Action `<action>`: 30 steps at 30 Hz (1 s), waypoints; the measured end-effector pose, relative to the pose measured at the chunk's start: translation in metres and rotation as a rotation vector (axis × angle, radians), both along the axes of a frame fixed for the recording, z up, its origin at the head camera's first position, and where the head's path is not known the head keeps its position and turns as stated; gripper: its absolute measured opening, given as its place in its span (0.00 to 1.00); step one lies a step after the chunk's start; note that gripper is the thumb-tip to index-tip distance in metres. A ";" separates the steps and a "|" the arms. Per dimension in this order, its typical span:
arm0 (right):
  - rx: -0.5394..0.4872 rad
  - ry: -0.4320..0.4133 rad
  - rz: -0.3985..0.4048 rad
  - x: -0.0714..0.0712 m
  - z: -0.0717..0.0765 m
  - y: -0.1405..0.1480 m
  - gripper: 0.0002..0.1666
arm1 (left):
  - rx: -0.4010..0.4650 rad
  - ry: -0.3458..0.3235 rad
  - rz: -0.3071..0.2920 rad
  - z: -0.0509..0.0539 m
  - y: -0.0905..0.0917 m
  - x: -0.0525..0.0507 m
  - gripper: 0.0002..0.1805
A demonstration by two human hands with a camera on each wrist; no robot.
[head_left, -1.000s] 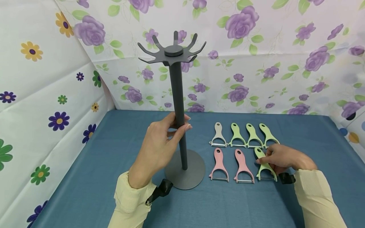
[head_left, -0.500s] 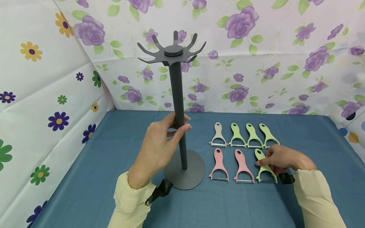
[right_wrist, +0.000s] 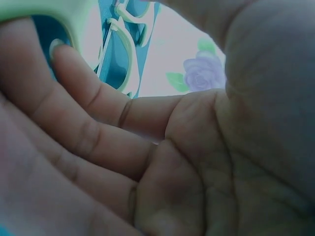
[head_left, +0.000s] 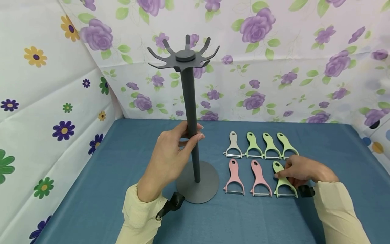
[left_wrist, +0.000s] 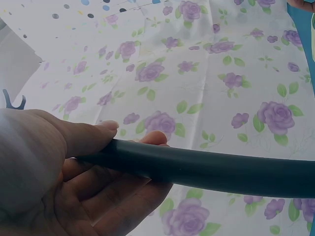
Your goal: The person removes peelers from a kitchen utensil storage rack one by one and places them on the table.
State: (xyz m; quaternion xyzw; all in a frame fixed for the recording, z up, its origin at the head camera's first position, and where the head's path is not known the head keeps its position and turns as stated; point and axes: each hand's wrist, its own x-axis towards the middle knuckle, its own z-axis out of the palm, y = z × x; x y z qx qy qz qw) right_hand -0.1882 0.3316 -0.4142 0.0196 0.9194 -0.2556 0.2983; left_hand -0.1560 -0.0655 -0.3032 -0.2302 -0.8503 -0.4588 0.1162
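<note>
My left hand (head_left: 167, 156) grips the pole of a dark grey stand (head_left: 189, 98), thumb on one side and fingers round the other. The stand is upright on a round base (head_left: 208, 181), with several upturned hooks (head_left: 210, 56) at its top. In the left wrist view, the pole (left_wrist: 236, 172) runs out from between thumb and fingers. My right hand (head_left: 307, 169) pinches a light green peeler (head_left: 279, 168) at the right end of the front row. Part of that peeler (right_wrist: 81, 24) shows close up in the right wrist view; my right thumb's contact is partly hidden.
Left of the held peeler lie two pink peelers (head_left: 257, 171) (head_left: 233, 169). Behind them is a row with a whitish peeler (head_left: 233, 140) and three green ones (head_left: 253, 142). Blue cloth (head_left: 243, 220) covers the table, and flowered sheets (head_left: 292, 51) stand behind and at the sides.
The green peeler in my right hand has shifted slightly toward me along the cloth. My left hand and the stand stay in place; the head view has tilted a little.
</note>
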 end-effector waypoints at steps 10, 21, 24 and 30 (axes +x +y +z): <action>0.014 -0.020 -0.038 0.003 -0.002 -0.001 0.23 | -0.007 0.002 -0.005 -0.002 0.000 0.001 0.12; 0.031 -0.024 -0.029 0.003 0.004 0.002 0.25 | -0.019 0.006 -0.013 0.002 0.002 0.001 0.11; 0.026 -0.025 -0.029 0.003 0.003 0.002 0.24 | -0.016 0.012 -0.012 0.002 0.002 0.001 0.11; 0.028 -0.002 -0.010 -0.001 0.004 0.003 0.25 | -0.013 0.005 -0.003 0.000 0.000 0.001 0.11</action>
